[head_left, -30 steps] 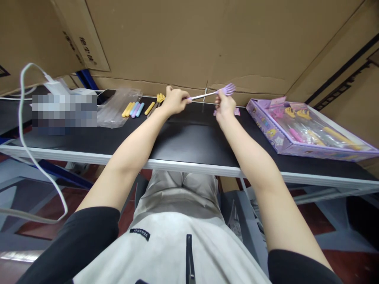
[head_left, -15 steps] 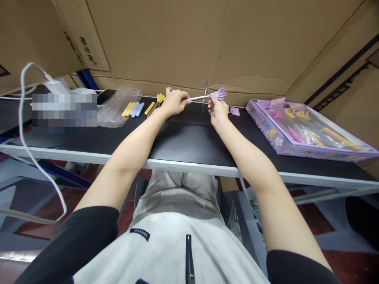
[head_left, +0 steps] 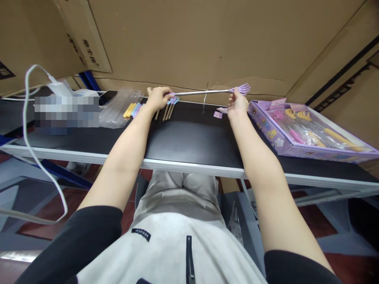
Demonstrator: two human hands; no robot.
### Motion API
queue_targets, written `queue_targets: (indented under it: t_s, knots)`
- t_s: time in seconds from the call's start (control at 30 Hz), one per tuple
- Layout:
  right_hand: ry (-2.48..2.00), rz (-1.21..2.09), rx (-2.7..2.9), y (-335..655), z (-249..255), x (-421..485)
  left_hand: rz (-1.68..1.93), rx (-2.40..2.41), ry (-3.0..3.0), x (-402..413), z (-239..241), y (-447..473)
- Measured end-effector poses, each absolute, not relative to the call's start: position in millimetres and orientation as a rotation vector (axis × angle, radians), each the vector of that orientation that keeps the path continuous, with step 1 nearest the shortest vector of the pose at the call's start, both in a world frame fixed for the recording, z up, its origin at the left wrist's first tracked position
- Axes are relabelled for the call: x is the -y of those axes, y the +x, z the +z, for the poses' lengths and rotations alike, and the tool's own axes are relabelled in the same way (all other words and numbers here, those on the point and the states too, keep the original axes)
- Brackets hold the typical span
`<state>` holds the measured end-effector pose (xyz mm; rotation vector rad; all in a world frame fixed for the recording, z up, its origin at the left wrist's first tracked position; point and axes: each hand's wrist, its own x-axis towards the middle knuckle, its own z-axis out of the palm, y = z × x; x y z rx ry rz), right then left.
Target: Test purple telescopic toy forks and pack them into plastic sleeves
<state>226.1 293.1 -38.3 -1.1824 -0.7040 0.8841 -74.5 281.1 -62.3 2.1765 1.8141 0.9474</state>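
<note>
left hand (head_left: pixel 158 98) and right hand (head_left: pixel 238 104) — both closed round opposite ends of a purple-clawed metal rod (head_left: pixel 198 92)

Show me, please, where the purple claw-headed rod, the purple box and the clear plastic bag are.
Purple claw-headed rod (head_left: pixel 201 92), head view: on its metal shaft.
Purple box (head_left: pixel 271 132), head view: on its printed left wall.
Clear plastic bag (head_left: pixel 114 111), head view: on its middle.
</note>
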Motion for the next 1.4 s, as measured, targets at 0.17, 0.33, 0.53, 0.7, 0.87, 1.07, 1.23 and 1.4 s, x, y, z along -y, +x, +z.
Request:
queue_targets:
  t_s: [0.17,0.33,0.53,0.7,0.87,1.07,1.23,1.4]
  knots:
    - [-1.238,0.757,0.700,283,-53,-331,0.922,-1.897,2.070,-283,-69,-99]
    - [-1.264,0.766,0.695,281,-61,-333,0.938,-1.859,2.080,-287,-76,-102]
    - [-1.223,0.830,0.579,280,-45,-313,0.877,-1.871,2.157,-283,-63,-96]
    - [-1.153,0.974,0.657,226,-48,-296,0.934,-1.640,2.400,-271,-45,-48]
    - [-1.121,1.061,0.924,170,-64,-285,0.964,-1.522,2.486,-268,-45,-17]
    - [-1.111,1.166,0.837,172,-60,-270,0.896,-1.526,2.480,-271,-52,-22]
    - [-1.181,1.139,0.845,171,-56,-266,0.873,-1.521,2.477,-267,-54,-17]
    - [-1.196,1.180,0.832,170,-53,-260,0.905,-1.565,2.326,-265,-60,-9]
